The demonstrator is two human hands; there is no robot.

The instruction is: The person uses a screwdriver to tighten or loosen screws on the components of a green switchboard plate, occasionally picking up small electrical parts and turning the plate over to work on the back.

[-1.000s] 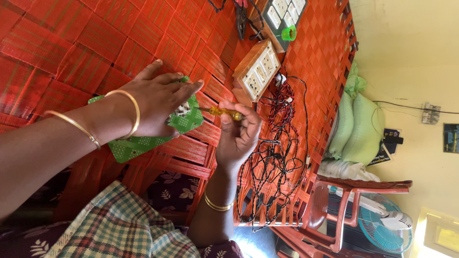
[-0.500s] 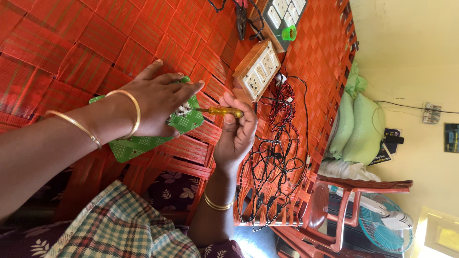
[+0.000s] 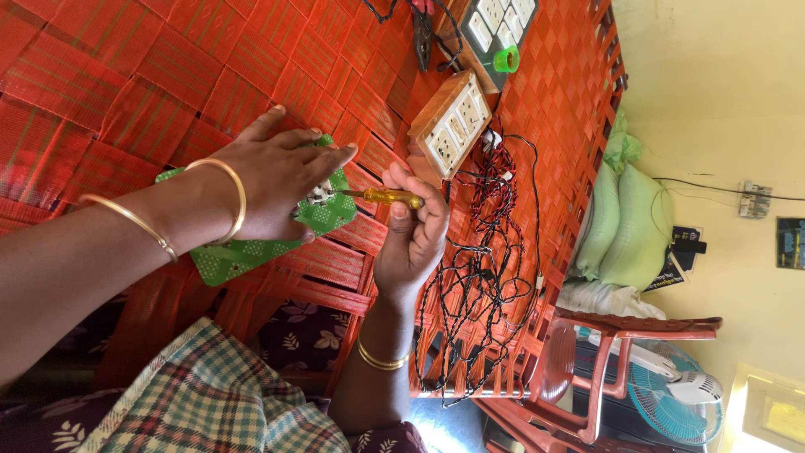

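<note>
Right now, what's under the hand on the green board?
The left hand presses the green circuit board flat on the red woven mat. A small metal part shows at its fingers, touched by the screwdriver; the board's middle is covered.

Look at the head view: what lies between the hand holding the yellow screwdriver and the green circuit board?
In the head view, only the screwdriver's metal shaft bridges the gap from the right hand to the green circuit board; beneath it shows the red woven mat.
</note>
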